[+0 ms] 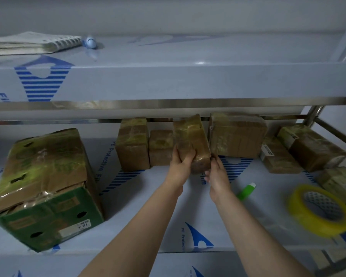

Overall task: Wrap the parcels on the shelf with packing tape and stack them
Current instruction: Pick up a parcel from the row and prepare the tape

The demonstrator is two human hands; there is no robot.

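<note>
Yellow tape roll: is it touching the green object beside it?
Apart. The head view shows bare shelf between the tape roll and the green object.

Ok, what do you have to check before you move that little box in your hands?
1. Grip of the left hand on the small parcel: ok.
2. Touch of the right hand on its lower right side: ok.
3. Tape over the parcel's near faces: ok.
4. Tape on its far side: cannot tell.
5. The yellow tape roll lies on the shelf, to the right: ok.
6. Free room beside the large parcel: cannot tell.
</note>
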